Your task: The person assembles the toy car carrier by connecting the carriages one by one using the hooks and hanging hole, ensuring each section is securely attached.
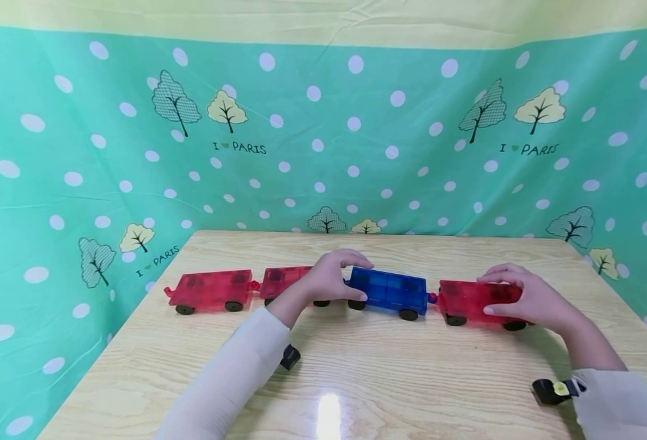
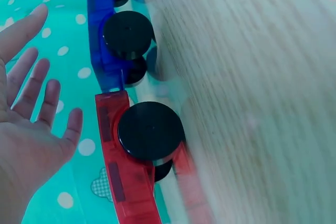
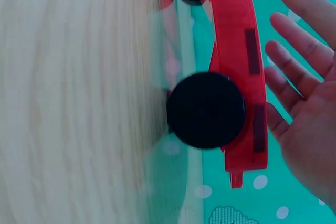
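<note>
A row of translucent toy train cars with black wheels stands on the table. From the left come a red car [image 1: 210,289], a second red car [image 1: 285,282], a blue car [image 1: 389,291] and another red car [image 1: 463,300] at the right. My left hand [image 1: 331,276] hovers over the joint between the second red car and the blue one, fingers spread and relaxed. Above the right end of the last red car is my right hand [image 1: 532,299], its fingers loosely extended. Both wrist views show the palms beside the cars with nothing gripped.
The wooden table [image 1: 400,373] reaches back to a green dotted cloth [image 1: 350,159] hung behind it. Black wrist cameras hang under each forearm, one [image 1: 290,357] on the left and one [image 1: 555,391] on the right.
</note>
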Available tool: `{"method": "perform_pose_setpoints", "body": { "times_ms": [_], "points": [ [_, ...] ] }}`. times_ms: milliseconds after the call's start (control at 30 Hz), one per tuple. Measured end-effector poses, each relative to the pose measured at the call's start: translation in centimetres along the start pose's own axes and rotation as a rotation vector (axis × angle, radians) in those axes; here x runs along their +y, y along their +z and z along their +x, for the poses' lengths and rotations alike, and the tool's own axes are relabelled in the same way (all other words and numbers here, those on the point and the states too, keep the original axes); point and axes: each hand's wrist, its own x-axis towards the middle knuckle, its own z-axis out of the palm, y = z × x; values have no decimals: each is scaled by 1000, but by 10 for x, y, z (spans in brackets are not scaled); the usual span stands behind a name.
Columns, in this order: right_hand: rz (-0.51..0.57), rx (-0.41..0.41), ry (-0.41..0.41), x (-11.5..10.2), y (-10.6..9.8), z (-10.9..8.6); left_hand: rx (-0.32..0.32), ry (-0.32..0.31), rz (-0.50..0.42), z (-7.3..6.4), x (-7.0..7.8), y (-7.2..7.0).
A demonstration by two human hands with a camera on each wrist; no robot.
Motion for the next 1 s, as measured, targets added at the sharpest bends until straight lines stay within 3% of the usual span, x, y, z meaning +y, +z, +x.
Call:
{"method": "perform_pose_setpoints", "body": {
  "times_ms": [300, 667, 1000],
  "points": [
    [29, 94, 1, -11, 4, -2, 174, -42, -175, -24, -5, -10],
    [52, 178, -24, -20, 8, -4, 276, 0, -199, -54, -17, -32],
    [74, 177, -27, -23, 2, -8, 389, 25, -212, -85, -32, -56]
  ]
}}
